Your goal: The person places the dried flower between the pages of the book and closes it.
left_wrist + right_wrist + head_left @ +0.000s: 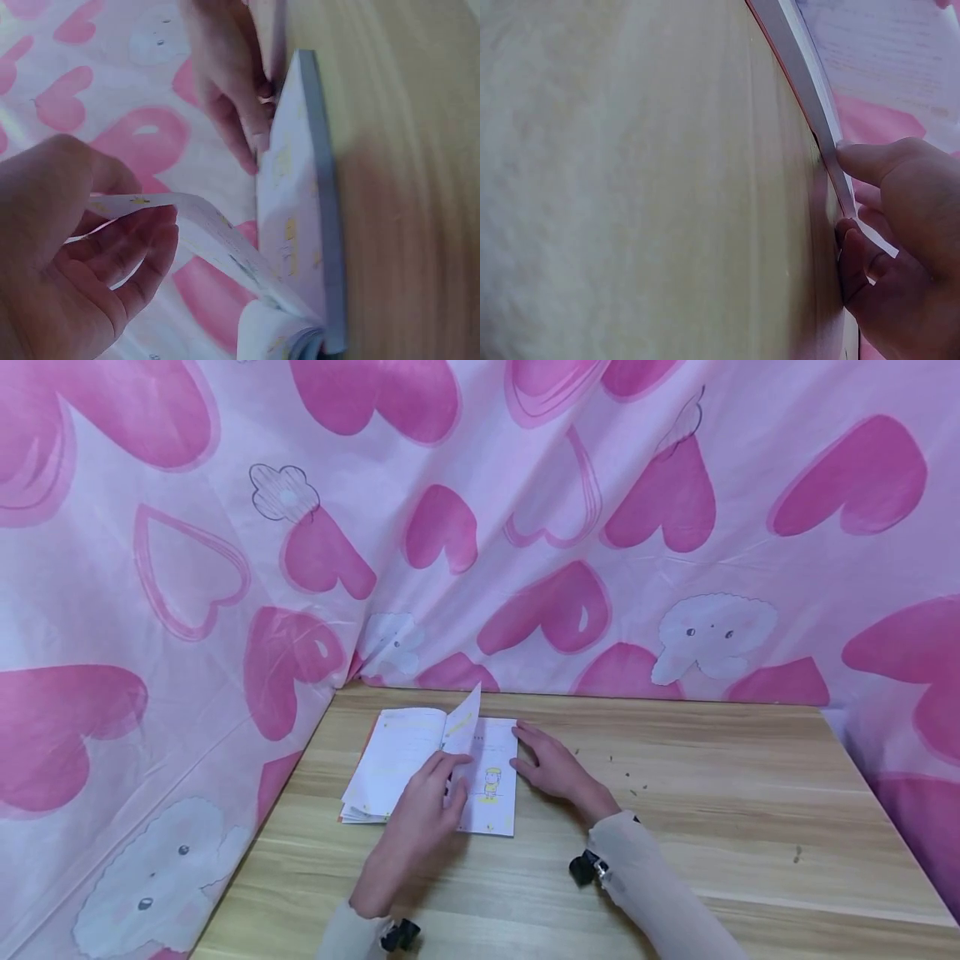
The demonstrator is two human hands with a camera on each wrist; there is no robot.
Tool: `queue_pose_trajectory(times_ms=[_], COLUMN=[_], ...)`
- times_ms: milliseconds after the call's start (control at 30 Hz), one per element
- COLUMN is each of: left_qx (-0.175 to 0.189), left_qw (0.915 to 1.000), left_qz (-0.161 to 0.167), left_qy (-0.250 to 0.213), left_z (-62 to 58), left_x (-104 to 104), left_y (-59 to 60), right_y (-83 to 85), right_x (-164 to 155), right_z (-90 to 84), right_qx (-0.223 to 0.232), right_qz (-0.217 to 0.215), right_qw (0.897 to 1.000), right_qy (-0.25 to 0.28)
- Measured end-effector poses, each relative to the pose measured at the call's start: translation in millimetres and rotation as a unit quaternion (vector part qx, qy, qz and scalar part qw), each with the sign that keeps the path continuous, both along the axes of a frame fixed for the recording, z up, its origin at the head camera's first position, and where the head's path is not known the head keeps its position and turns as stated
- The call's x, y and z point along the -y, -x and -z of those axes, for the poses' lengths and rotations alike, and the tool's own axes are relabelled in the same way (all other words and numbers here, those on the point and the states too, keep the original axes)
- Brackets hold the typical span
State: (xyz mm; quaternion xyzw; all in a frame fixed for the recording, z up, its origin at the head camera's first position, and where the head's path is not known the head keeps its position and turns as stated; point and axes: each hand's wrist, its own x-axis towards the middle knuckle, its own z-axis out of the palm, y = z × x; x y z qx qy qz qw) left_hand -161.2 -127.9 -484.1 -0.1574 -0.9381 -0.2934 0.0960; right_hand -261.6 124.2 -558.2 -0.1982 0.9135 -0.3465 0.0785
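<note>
A thin open booklet (397, 760) with white illustrated pages lies on the wooden table (712, 793) near its back left corner. My left hand (452, 779) pinches one page (467, 720) between thumb and fingers and holds it lifted upright over the spine. In the left wrist view that page (202, 225) curves out from the booklet (304, 217) into my left hand (131, 236). My right hand (527, 750) rests flat at the booklet's right edge, fingers straight. In the right wrist view the thumb of my right hand (859, 202) presses against the booklet's edge (799, 71).
Pink cloth with heart prints (525, 527) hangs behind the table and along its left side. A few small dark specks (622, 768) lie on the wood right of the booklet. The table's right half and front are bare wood.
</note>
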Motion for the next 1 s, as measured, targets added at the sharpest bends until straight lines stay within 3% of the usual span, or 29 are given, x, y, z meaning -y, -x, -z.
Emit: queue_pose_trajectory(times_ms=[200,533,800,1000], left_qx=[-0.059,-0.153,-0.173,-0.187], left_qw=[0.9980,0.9823,0.9760,0.9703], left_qz=[-0.015,-0.108,-0.132,-0.153], left_qy=[-0.016,-0.008,0.001,-0.003], left_z=[-8.5,-11.0,-3.7,8.9], left_x=[11,37,65,83], left_y=[2.6,2.8,5.9,9.1], right_y=[-1.6,-1.7,-1.0,-0.4], right_x=[2,3,3,3], right_z=[-2.4,-0.6,3.0,4.1], right_qx=[0.000,-0.001,-0.007,-0.010], right_qz=[-0.001,-0.001,-0.004,-0.003], right_qw=[1.000,1.000,1.000,1.000], right_qy=[-0.004,-0.019,-0.013,-0.019])
